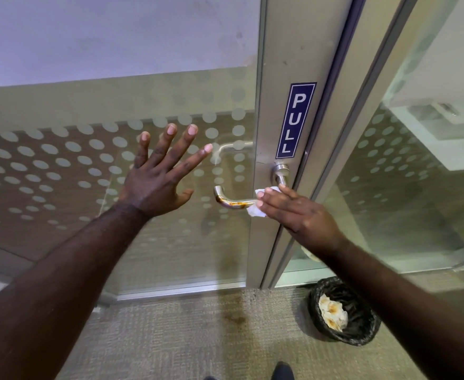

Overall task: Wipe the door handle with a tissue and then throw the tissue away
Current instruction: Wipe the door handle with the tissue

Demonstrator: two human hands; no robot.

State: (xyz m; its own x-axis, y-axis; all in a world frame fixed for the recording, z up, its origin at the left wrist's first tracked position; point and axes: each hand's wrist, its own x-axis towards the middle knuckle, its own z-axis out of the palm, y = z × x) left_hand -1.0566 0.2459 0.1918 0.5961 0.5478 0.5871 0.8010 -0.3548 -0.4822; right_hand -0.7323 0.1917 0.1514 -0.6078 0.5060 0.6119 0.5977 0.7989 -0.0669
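Observation:
A silver lever door handle (229, 200) sticks out from the metal door frame, with brown-orange smears on its curved left end. My right hand (296, 212) wraps a white tissue (255, 211) around the handle's right part, near its round base. My left hand (161, 171) is flat on the dotted glass door panel, fingers spread, holding nothing. A black-lined bin (344, 311) stands on the carpet at the lower right, with stained crumpled tissues inside.
A blue PULL sign (295, 120) is stuck on the door frame above the handle. A second glass panel (417, 174) is to the right. Brown spots mark the carpet (233, 319) under the handle. My shoe tips (281, 371) show at the bottom edge.

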